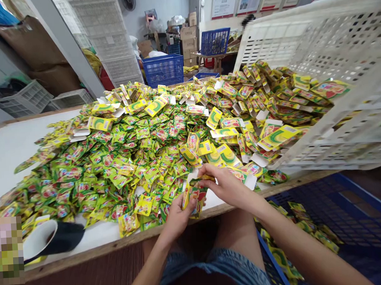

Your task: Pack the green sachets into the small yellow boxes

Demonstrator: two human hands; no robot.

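My left hand [181,212] is closed around a small yellow-and-green carton [194,197] near the table's front edge. The carton's white flap stands open at its top. Over that opening, my right hand [223,184] pinches what looks like a small green sachet, mostly covered by the fingers. A broad heap of green and yellow sachets [115,173] spreads in front and to the left of my hands. Beyond my right hand lie many yellow cartons [226,155], several with white flaps open.
A white perforated crate [348,139] lies tipped at the right, cartons spilling from it. Below it sits a blue crate [358,201] holding more packages. A dark cup [59,236] lies on its side at the table's left front. Blue baskets [163,69] stand behind the table.
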